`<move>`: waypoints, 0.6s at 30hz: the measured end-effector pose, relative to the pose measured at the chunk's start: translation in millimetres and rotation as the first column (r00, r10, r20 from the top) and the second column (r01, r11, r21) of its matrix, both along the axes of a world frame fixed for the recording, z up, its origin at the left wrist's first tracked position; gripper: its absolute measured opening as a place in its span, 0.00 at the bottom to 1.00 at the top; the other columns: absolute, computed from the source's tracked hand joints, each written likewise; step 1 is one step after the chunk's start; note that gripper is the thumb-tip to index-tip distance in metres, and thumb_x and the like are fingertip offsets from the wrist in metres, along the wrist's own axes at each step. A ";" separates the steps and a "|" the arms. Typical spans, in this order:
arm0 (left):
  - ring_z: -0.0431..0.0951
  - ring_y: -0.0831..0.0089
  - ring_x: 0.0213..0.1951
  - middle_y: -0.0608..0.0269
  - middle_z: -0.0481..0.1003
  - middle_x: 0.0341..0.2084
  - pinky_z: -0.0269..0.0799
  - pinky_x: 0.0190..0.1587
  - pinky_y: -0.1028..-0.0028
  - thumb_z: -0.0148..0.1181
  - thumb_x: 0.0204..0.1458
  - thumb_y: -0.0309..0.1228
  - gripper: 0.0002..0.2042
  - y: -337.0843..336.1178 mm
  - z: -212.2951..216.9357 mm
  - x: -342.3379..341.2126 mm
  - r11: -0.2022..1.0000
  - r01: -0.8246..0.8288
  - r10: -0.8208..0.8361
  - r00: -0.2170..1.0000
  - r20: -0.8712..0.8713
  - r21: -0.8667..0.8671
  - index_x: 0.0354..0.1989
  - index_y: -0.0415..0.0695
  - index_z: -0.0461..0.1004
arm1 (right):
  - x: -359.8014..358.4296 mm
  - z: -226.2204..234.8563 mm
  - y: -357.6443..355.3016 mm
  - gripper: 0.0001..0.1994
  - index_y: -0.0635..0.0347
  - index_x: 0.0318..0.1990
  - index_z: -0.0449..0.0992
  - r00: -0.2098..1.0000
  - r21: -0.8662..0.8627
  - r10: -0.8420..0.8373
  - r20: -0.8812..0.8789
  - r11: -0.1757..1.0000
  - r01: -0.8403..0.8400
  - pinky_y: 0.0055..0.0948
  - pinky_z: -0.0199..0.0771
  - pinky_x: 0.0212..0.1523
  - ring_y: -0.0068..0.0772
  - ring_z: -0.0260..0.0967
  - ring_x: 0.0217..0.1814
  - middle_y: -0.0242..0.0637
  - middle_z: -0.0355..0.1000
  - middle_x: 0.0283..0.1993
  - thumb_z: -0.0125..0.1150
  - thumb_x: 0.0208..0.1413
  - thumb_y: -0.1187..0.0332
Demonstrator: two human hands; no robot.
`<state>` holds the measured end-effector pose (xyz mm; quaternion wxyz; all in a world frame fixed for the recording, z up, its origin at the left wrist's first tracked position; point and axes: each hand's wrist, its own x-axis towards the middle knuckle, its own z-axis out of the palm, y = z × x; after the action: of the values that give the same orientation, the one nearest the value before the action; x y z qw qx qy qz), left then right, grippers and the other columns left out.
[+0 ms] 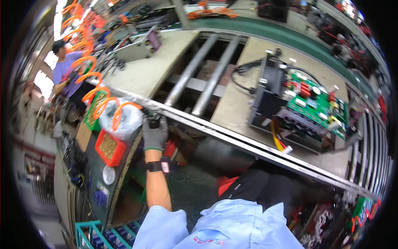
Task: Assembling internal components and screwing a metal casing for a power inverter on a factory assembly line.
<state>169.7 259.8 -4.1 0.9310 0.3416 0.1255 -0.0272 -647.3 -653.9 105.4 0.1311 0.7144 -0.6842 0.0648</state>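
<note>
My left hand, in a grey glove, reaches forward beside the conveyor's near rail. Its fingers are closed round a black air tool, most of which the hand hides. An orange coiled hose runs down from the upper left to that tool. My right hand is not in view. To the right, on a pale board, sits an open electronic unit with a green circuit board, a black housing and loose black cables. A bundle of yellow and red wires hangs from its near side.
Left of my hand, a side bench holds a red bin of small brass-coloured parts, a green bin and a clear plastic bag. Metal rollers lie between two pale boards. A person stands at far left.
</note>
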 end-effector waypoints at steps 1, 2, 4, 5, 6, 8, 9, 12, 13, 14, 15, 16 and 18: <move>0.77 0.68 0.37 0.63 0.77 0.34 0.79 0.39 0.69 0.54 0.65 0.38 0.12 5.5 -8.0 16.5 0.990 0.054 -0.071 0.990 0.123 0.131 0.45 0.41 0.74 | -13.2 -0.1 0.8 0.22 0.62 0.45 0.81 1.000 -0.003 -0.017 -0.004 1.000 0.017 0.53 0.78 0.48 0.61 0.79 0.48 0.57 0.80 0.44 0.60 0.57 0.50; 0.76 0.70 0.34 0.65 0.74 0.30 0.78 0.37 0.69 0.54 0.63 0.33 0.07 11.2 -17.6 34.2 0.987 0.084 -0.102 0.986 0.130 0.136 0.40 0.42 0.74 | -25.6 -2.6 1.0 0.22 0.62 0.45 0.82 1.000 -0.003 -0.031 -0.003 1.000 0.031 0.53 0.79 0.48 0.61 0.79 0.47 0.57 0.80 0.44 0.60 0.57 0.50; 0.70 0.73 0.29 0.70 0.65 0.25 0.72 0.33 0.69 0.56 0.58 0.24 0.01 34.2 -27.0 63.5 0.713 0.491 -0.413 0.871 0.265 -0.501 0.36 0.45 0.73 | -56.1 -7.7 3.2 0.22 0.62 0.44 0.82 0.997 0.004 -0.072 -0.021 0.997 0.072 0.53 0.79 0.47 0.60 0.79 0.47 0.57 0.80 0.44 0.60 0.57 0.50; 0.71 0.73 0.29 0.69 0.67 0.25 0.74 0.35 0.68 0.57 0.57 0.25 0.02 45.6 -28.9 75.6 0.816 0.236 -0.285 0.958 -0.011 -0.527 0.36 0.44 0.75 | -75.4 -9.0 8.4 0.22 0.62 0.44 0.83 0.994 0.006 -0.105 -0.024 0.994 0.105 0.53 0.79 0.47 0.60 0.79 0.47 0.56 0.80 0.43 0.60 0.57 0.50; 0.72 0.72 0.30 0.68 0.70 0.25 0.75 0.37 0.67 0.58 0.55 0.25 0.03 55.2 -32.5 80.7 0.896 0.127 -0.215 0.962 -0.165 -0.425 0.36 0.44 0.76 | -85.2 -14.9 6.6 0.22 0.62 0.43 0.83 0.991 0.009 -0.128 -0.028 0.992 0.129 0.53 0.79 0.46 0.60 0.80 0.46 0.56 0.80 0.43 0.60 0.57 0.50; 0.75 0.72 0.30 0.65 0.74 0.25 0.77 0.42 0.66 0.60 0.53 0.27 0.05 62.0 -38.5 91.3 0.948 0.057 -0.171 0.920 -0.351 -0.313 0.37 0.43 0.78 | -96.8 -26.2 5.0 0.22 0.62 0.42 0.84 0.984 0.010 -0.177 -0.034 0.984 0.177 0.53 0.79 0.46 0.60 0.80 0.46 0.56 0.81 0.42 0.60 0.57 0.50; 0.80 0.70 0.34 0.62 0.78 0.29 0.81 0.47 0.65 0.60 0.54 0.27 0.13 66.0 -36.4 92.9 0.835 -0.008 -0.232 0.901 -0.366 -0.550 0.47 0.38 0.76 | -96.8 -31.4 4.2 0.22 0.62 0.42 0.84 0.980 0.014 -0.195 -0.033 0.981 0.195 0.53 0.79 0.46 0.60 0.80 0.45 0.56 0.81 0.42 0.60 0.57 0.49; 0.80 0.69 0.35 0.61 0.78 0.30 0.81 0.46 0.65 0.60 0.54 0.26 0.12 50.5 -31.7 101.0 0.848 -0.023 -0.217 0.896 -0.387 -0.529 0.46 0.37 0.76 | -72.6 -41.0 0.9 0.22 0.61 0.40 0.85 0.975 0.039 -0.220 -0.013 0.975 0.220 0.53 0.79 0.45 0.59 0.80 0.45 0.56 0.81 0.41 0.60 0.57 0.49; 0.80 0.69 0.35 0.61 0.78 0.31 0.81 0.46 0.65 0.60 0.54 0.26 0.12 43.6 -28.5 102.1 0.863 -0.024 -0.205 0.896 -0.393 -0.505 0.46 0.37 0.75 | -63.4 -37.6 3.0 0.21 0.60 0.33 0.86 0.971 -0.034 -0.238 -0.011 0.971 0.238 0.55 0.79 0.41 0.58 0.81 0.41 0.56 0.81 0.37 0.61 0.54 0.49; 0.80 0.69 0.36 0.61 0.77 0.31 0.81 0.46 0.66 0.60 0.54 0.25 0.12 34.5 -25.6 103.1 0.870 -0.016 -0.208 0.894 -0.396 -0.492 0.46 0.37 0.75 | -55.7 -34.0 9.6 0.21 0.60 0.34 0.86 0.973 -0.110 -0.226 0.050 0.967 0.230 0.54 0.79 0.42 0.59 0.81 0.43 0.56 0.81 0.38 0.63 0.51 0.49; 0.80 0.69 0.36 0.60 0.77 0.32 0.81 0.46 0.66 0.60 0.54 0.25 0.12 27.3 -23.9 101.8 0.880 -0.016 -0.197 0.897 -0.395 -0.475 0.46 0.37 0.75 | -49.5 -23.5 16.4 0.21 0.61 0.36 0.86 0.980 -0.092 -0.199 0.025 0.975 0.200 0.52 0.80 0.44 0.58 0.81 0.43 0.56 0.81 0.39 0.65 0.48 0.51; 0.80 0.69 0.36 0.60 0.77 0.32 0.81 0.46 0.66 0.60 0.54 0.25 0.11 21.4 -20.0 98.1 0.884 -0.017 -0.191 0.899 -0.394 -0.467 0.46 0.37 0.74 | -44.5 -12.3 23.8 0.20 0.61 0.37 0.86 0.983 -0.088 -0.171 0.067 0.980 0.177 0.50 0.80 0.44 0.59 0.81 0.43 0.57 0.81 0.40 0.66 0.48 0.53; 0.79 0.69 0.37 0.59 0.77 0.33 0.81 0.46 0.66 0.60 0.54 0.24 0.11 13.3 -11.3 85.7 0.883 -0.021 -0.185 0.903 -0.389 -0.468 0.45 0.37 0.74 | -34.0 8.8 44.9 0.17 0.62 0.39 0.86 0.976 -0.143 -0.103 0.194 0.981 0.132 0.46 0.81 0.46 0.56 0.81 0.43 0.56 0.81 0.41 0.66 0.48 0.58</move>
<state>255.4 273.0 -15.4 0.9335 0.1014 0.2989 -0.1700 -681.3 -609.0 114.2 0.1253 0.6510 -0.7277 0.1761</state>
